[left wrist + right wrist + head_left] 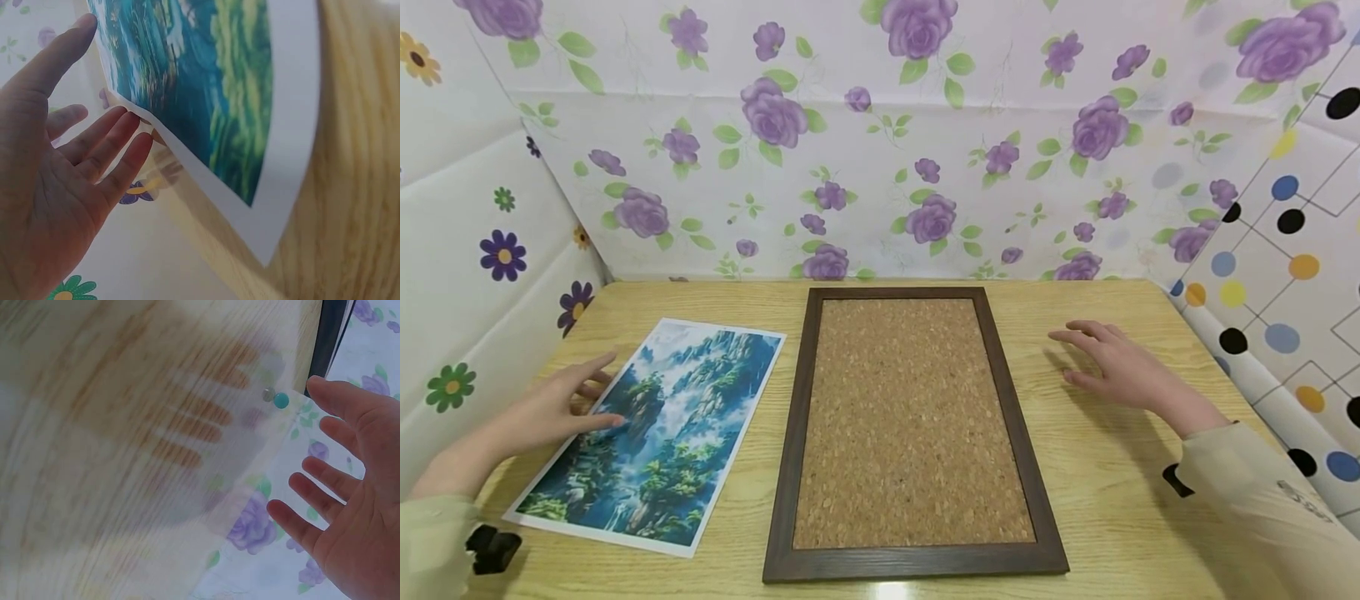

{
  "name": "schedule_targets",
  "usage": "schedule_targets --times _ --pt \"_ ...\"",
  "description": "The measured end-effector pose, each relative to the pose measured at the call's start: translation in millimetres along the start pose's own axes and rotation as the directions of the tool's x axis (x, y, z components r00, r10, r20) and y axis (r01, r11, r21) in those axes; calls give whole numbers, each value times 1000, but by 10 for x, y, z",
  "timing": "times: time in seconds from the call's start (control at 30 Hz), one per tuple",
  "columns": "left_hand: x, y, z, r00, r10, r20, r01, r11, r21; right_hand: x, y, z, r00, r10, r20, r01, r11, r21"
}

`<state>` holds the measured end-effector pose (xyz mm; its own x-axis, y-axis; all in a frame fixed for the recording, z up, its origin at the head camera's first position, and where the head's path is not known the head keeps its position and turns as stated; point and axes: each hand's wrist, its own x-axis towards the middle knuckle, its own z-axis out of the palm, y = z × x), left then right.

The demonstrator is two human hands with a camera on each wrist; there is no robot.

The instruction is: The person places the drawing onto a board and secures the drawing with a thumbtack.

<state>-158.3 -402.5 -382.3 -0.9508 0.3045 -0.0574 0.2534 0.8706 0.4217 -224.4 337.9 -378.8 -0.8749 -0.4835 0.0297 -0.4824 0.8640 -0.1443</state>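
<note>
A landscape print (pixel 655 433) with a white border lies on the left of the table, showing blue-green mountains and mist. My left hand (pixel 561 404) is at its left edge, thumb over the picture and fingers spread beside the border. In the left wrist view, the fingertips (pixel 134 119) are right at the paper's edge. A cork board (pixel 910 425) in a dark brown frame lies flat in the middle. To the right of it, my right hand (pixel 1112 362) hovers over the table with loosely spread fingers, holding nothing. Near its thumb in the right wrist view is a small round teal thing (pixel 280 400).
The wood-grain table (pixel 1105 508) is glossy and reflects the right hand. A flowered covering (pixel 880 192) stands along the back. Patterned side panels, one with daisies (pixel 452 388) and one with coloured dots (pixel 1281 337), flank the table.
</note>
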Motion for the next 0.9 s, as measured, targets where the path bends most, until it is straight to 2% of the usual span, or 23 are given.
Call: schedule_targets --times 0.23,0.57,0.77,0.9 --pt "11 -21 -11 999 -27 16 27 1000 4 38 39 39 1000 -7 15 7 1000 15" --pt "37 12 -10 996 -87 35 84 993 86 31 47 74 1000 -29 13 28 999 29" --pt "29 12 8 997 -74 32 69 989 128 14 59 95 999 -34 5 34 999 34" --pt "45 10 19 995 -92 41 85 987 133 7 77 115 999 -44 -12 44 998 51"
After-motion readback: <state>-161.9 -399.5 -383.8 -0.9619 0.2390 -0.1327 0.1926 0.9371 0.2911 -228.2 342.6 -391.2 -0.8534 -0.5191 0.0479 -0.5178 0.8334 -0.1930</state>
